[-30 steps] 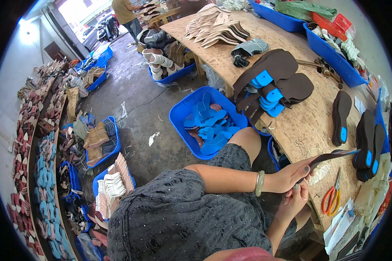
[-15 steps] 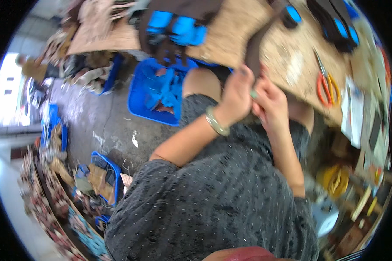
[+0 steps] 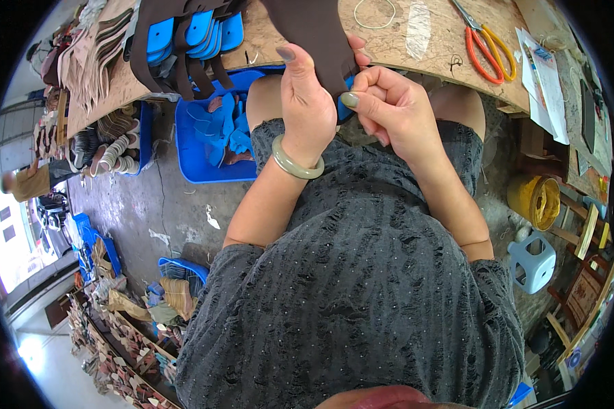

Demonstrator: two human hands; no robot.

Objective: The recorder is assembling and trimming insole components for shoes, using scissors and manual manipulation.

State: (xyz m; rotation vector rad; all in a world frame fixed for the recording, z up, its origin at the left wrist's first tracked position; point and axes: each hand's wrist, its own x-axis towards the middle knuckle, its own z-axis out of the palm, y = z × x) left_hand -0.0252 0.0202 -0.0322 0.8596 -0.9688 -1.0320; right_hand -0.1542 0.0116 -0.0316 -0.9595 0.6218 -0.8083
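Note:
My left hand [image 3: 305, 102], with a pale bangle at its wrist, is closed round a dark brown flat strap piece [image 3: 314, 34]. The piece reaches up over the table's near edge. At its lower end a bit of blue backing [image 3: 346, 102] shows. There my right hand [image 3: 396, 112] pinches the piece's edge between thumb and fingers. Up and to the left on the table lies a pile of similar brown pieces [image 3: 143, 58] with blue patches [image 3: 199, 28], some hanging over the edge.
A blue bin [image 3: 191, 163] of blue scraps stands on the floor by my knee. Orange-and-yellow-handled scissors [image 3: 484, 54] and white papers [image 3: 542, 88] lie on the wooden table [image 3: 396, 51] at right. A yellow bucket [image 3: 535, 201] and a light blue stool [image 3: 532, 262] stand lower right.
The brown piece has come nearer and lies broader in view, its blue-backed end now at my right fingers. My head view has shifted, and the hands sit farther up and left in it.

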